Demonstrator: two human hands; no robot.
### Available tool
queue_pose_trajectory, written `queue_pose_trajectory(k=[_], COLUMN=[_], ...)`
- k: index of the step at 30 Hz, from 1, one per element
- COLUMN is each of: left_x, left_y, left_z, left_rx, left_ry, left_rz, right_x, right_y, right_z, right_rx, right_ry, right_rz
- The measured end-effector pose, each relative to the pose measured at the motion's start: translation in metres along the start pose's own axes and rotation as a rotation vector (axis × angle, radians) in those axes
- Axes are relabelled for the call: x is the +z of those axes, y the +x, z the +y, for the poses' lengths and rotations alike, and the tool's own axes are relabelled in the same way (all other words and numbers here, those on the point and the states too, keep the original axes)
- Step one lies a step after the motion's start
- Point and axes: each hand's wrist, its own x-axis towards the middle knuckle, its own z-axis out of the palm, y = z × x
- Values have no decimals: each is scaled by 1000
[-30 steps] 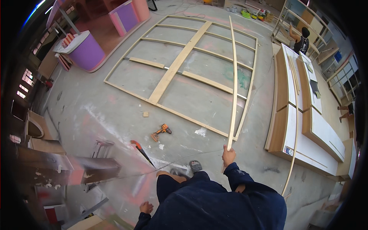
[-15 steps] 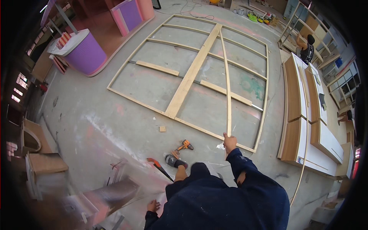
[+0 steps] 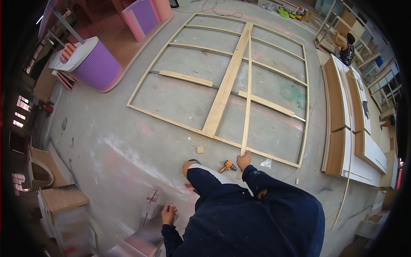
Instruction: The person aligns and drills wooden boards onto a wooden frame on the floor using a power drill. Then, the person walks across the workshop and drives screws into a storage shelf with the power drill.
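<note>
My right hand [image 3: 243, 161] is closed around the near end of a long, thin wooden strip [image 3: 248, 98]. The strip runs away from me over a large wooden frame [image 3: 169, 122] lying on the floor, its far end by the top of a wide board [image 3: 227, 81] down the frame's middle. Low at the left hangs my left hand [image 3: 169, 213], its fingers curled in; whether anything small is between them I cannot make out. An orange and black cordless drill [image 3: 228, 166] lies on the floor beside my right hand. A small wood block [image 3: 200, 150] sits near the frame's near edge.
White and wood-faced panels [image 3: 336, 94] are stacked at the right, with a person [image 3: 347, 49] behind them. A purple rounded counter [image 3: 96, 64] stands at the far left. Wooden cabinet pieces [image 3: 64, 201] stand at the near left. Paint cans and tools [image 3: 293, 15] lie far back.
My right hand has swung the strip's near end left across the frame. My left hand has come up and forward. My leg has moved forward, and the view has shifted.
</note>
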Motion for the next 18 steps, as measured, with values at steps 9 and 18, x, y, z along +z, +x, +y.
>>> queue_pose_trajectory(k=[9, 18], left_x=[-20, -49], left_y=[101, 294], left_z=[43, 199], left_rx=[-75, 95], left_ry=[508, 334], left_rz=[-377, -127], right_x=[82, 136], right_y=[19, 0], right_z=[-64, -108], right_rx=[26, 146], right_ry=[-76, -137], right_rz=[121, -125])
